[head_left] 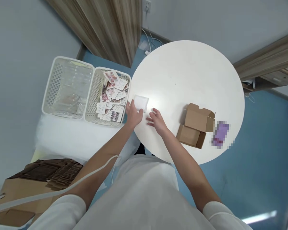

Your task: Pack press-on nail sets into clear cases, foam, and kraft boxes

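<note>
A small white packet [142,103], which looks wrapped in thin soft sheet, is at the left edge of the round white table. My left hand [134,115] has its thumb and forefinger around the packet's near left corner. What the packet contains is hidden. Just right of it, my right hand [157,122] hovers with fingers spread and nothing in them, apart from the packet. Farther right on the table stands an open brown cardboard box [194,127], its lid folded back.
Left of the table, a white basket [90,111] holds many cards of press-on nails [115,115]. Another basket [46,95] holds clear plastic pieces. White foam wrap [60,134] and a large carton [26,191] lie nearer me. A blurred purple object [221,133] is beside the box.
</note>
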